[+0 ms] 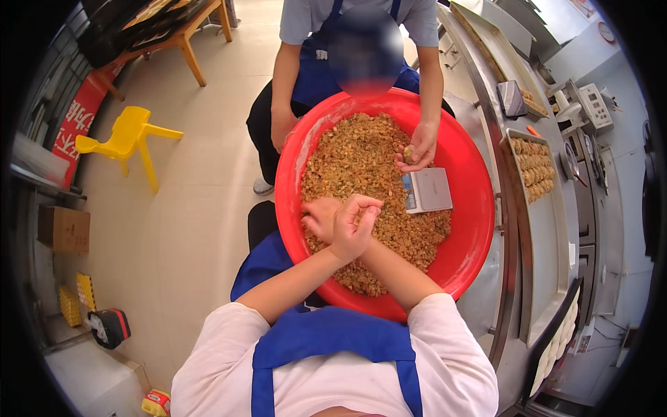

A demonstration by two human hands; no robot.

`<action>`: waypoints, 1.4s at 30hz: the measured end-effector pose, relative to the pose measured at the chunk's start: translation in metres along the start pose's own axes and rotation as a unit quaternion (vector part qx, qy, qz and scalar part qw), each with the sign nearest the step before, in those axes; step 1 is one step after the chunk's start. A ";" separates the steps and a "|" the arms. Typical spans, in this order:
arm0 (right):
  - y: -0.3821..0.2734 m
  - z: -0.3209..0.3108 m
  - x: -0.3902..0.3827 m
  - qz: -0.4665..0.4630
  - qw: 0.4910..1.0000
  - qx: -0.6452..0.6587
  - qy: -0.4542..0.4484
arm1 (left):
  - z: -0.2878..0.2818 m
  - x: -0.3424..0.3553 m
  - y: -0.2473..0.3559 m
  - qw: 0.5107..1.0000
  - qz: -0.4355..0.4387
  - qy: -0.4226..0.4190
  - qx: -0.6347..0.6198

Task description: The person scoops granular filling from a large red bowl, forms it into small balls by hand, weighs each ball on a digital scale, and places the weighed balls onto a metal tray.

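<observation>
From where I stand: yellow chair [132,135], far left. Red basin [472,229], holding crumbly brown mixture [354,156]. Right hand [322,217]: low at the mixture, grip unclear. Left hand [353,226]: crossed over it at the wrist, fingers curled, contents unclear. Co-worker's hand [425,142], with a lump [408,153]. White scale [432,189], inside basin. Tray [544,250], far right. Step, apparently: working mixture by hand; next move likely calls for uncrossing.

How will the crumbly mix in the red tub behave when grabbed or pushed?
Likely loose: the mix lies in coarse, separate bits, so a grab should shed some. Probably packable, since the co-worker's hand holds a rounded lump that looks like it. Pushed, it may bank against the red tub.
</observation>
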State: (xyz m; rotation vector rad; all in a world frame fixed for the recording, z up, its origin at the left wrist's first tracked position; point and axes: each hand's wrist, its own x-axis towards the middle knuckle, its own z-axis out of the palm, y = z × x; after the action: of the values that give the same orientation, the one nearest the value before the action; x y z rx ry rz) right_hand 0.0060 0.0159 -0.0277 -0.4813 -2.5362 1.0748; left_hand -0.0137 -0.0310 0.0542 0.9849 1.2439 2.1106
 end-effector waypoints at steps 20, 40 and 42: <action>-0.032 -0.020 -0.085 -0.102 0.995 -0.007 -0.009 | -0.027 0.007 -0.035 0.983 -0.179 0.018 0.024; -0.027 -0.049 -0.046 0.017 0.962 -0.116 0.248 | -0.048 0.005 -0.068 0.730 -0.520 0.068 -0.439; -0.024 -0.062 -0.050 0.002 0.954 -0.162 0.253 | -0.036 0.004 -0.067 0.758 -0.533 0.065 -0.371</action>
State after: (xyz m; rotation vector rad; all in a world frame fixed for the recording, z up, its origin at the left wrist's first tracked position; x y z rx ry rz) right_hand 0.0727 0.0171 0.0214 -0.7385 -2.2414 0.4471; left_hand -0.0404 -0.0163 -0.0152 -0.2486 0.5950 1.4389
